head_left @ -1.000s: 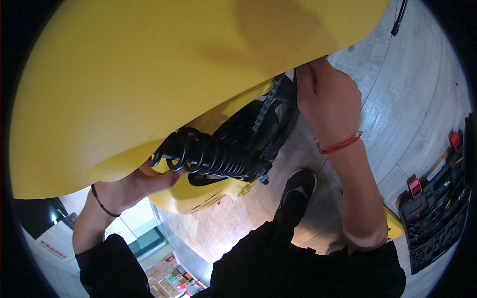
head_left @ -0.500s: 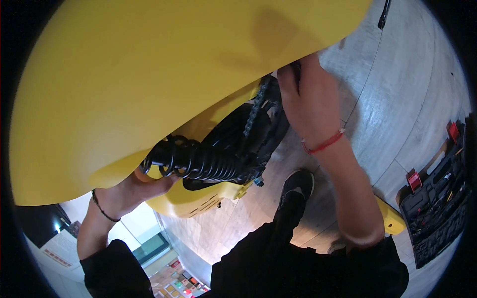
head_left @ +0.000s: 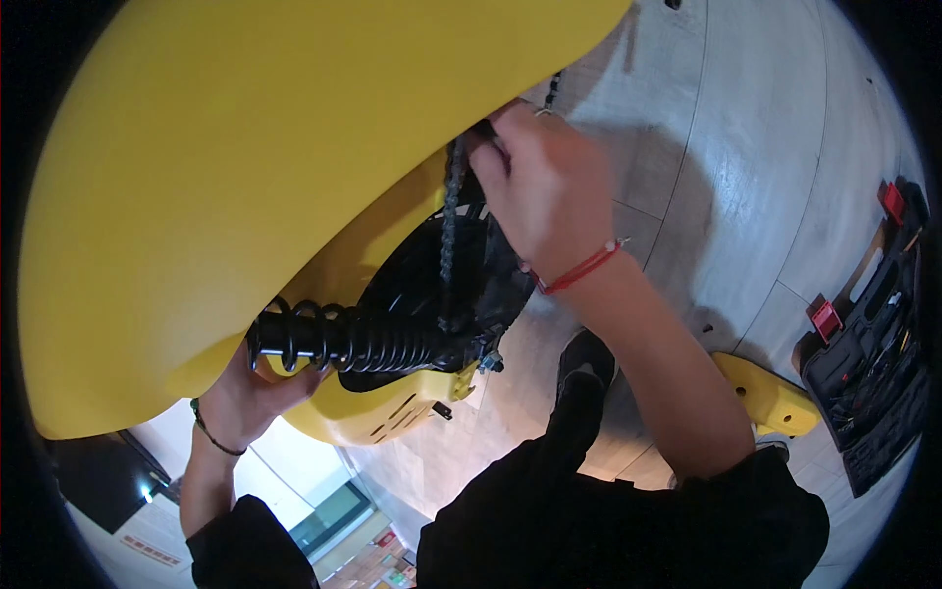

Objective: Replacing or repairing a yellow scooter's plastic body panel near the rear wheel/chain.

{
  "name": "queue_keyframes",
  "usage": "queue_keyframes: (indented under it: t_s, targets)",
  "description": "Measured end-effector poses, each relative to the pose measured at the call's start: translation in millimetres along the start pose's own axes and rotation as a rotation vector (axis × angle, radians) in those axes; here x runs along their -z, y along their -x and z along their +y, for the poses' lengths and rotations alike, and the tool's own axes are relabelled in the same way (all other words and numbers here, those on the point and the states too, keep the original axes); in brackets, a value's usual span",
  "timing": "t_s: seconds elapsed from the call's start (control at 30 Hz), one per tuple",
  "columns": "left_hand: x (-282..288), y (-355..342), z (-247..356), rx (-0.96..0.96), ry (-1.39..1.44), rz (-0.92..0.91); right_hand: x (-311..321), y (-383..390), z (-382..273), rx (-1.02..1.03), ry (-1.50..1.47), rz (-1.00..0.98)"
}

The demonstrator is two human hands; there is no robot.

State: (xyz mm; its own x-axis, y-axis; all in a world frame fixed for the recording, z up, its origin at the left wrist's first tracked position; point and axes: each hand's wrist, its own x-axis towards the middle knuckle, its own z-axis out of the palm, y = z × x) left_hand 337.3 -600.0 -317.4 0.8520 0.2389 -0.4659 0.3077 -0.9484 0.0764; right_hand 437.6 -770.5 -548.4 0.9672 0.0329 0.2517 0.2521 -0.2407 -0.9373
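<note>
Both the left hand, beside the coil-spring shock absorber, and the right hand, curled beside the chain, were partly hidden by the yellow body panel; grips couldn't be told. Sheet print was illegible.

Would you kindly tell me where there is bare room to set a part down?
The widest free patch is the floor between the right hand and the tool case, beyond the small yellow part, though a dark bit lies in it. It is crowded beside the big yellow shell, where the spring, chain and left hand sit close together.
</note>
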Motion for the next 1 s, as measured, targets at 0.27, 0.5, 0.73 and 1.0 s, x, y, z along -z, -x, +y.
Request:
queue_keyframes:
  t_s: [0.27, 0.5, 0.73, 1.0]
  targets:
    - [-1, -6, 9, -0.034, -0.016, 0.0, 4, -9, 0, -0.094, 0.007, -0.115]
    - [-3, -3, 8, 0.115, -0.024, -0.05, 6, 1, 9, -0.246, -0.223, -0.079]
    - [3, -2, 11, 0.102, -0.077, -0.086, 9, -1, 13, -0.24, -0.252, -0.049]
    - [14, 0, 15, 0.288, 0.058, -0.254, 2, 3, 16, -0.197, -0.295, -0.053]
